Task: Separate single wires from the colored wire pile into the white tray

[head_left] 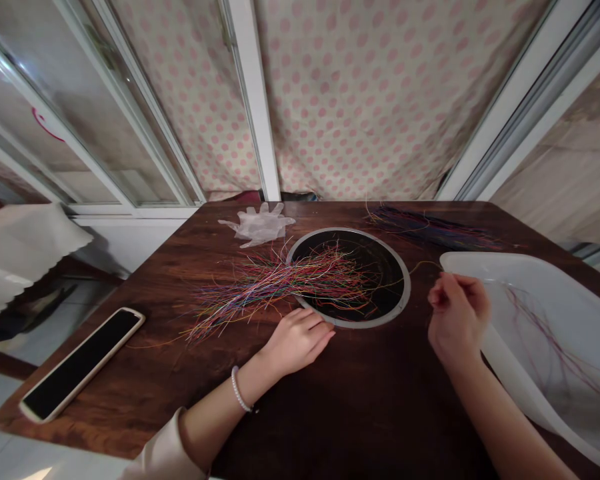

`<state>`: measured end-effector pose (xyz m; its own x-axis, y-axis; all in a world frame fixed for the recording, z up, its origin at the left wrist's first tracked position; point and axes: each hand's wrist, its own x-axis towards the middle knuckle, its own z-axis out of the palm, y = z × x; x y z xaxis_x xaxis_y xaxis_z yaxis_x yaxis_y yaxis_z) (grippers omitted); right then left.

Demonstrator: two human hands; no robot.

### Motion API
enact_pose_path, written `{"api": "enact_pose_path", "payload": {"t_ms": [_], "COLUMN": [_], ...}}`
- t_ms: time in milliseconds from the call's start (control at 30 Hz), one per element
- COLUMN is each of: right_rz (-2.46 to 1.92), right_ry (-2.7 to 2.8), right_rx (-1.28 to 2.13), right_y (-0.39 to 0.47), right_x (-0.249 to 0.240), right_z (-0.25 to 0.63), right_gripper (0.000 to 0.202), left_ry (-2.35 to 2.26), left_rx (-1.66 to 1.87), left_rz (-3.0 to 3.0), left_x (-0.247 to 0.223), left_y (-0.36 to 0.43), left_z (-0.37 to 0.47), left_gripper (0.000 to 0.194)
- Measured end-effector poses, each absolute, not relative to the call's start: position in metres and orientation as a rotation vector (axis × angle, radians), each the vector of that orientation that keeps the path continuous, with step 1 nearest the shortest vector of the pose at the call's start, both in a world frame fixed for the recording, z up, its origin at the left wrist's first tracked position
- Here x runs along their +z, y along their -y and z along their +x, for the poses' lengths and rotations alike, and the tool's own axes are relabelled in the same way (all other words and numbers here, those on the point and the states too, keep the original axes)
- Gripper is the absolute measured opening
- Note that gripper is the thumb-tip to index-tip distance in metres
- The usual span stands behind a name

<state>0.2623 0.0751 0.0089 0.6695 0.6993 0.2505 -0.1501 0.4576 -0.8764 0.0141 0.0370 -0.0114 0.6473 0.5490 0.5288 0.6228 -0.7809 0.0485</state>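
Observation:
A loose bundle of thin, many-coloured wires (280,280) lies partly on the table and partly over a round black disc with a pale rim (407,283). My left hand (300,339) is closed at the disc's near edge, beside the bundle, its fingers curled together; whatever they may hold is hidden. To the right of the disc, my right hand (459,317) pinches one end of a thin yellow wire (425,263), which runs back leftward over the disc. This hand is near the left corner of a white plastic tub (480,260).
Some wires (550,333) lie in the tub. A darker wire bundle (430,230) rests at the table's back right. Behind the disc lies a clear plastic glove (261,225). A phone (83,365) sits near the left edge of the wooden table (155,393).

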Motion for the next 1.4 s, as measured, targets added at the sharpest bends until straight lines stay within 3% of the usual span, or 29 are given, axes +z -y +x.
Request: {"api": "enact_pose_path", "payload": {"t_ms": [600,1000,1167,1300,1400], "right_rz": [-0.779,-0.894,-1.427,-1.515,-1.355], "right_ry": [0.570,0.675,1.068,1.463,1.778], "right_rx": [0.482,0.339,0.178,0.031,0.251], "right_y": [-0.074,-0.079,-0.089,-0.084,-0.077], "right_x": [0.017,0.010,-0.015,-0.017,-0.018], "right_z": [0.270,0.275,0.287,0.278,0.263], "right_gripper": [0.008,0.005,0.046,0.027,0.015], "left_ry": [1.004,0.998,0.992,1.003,1.004], "left_rx": [-0.810,-0.850,-0.828,-0.822,-0.827], "left_rz": [-2.722,-2.736,-2.736,-2.727,-2.722], "left_x": [-0.012,-0.013,-0.014,-0.015,-0.014], "left_y": [-0.037,-0.037,-0.038,-0.038,-0.037], "left_z": [0.015,0.015,0.015,0.015,0.015], "left_gripper": [0.023,0.021,0.022,0.023,0.024]}}
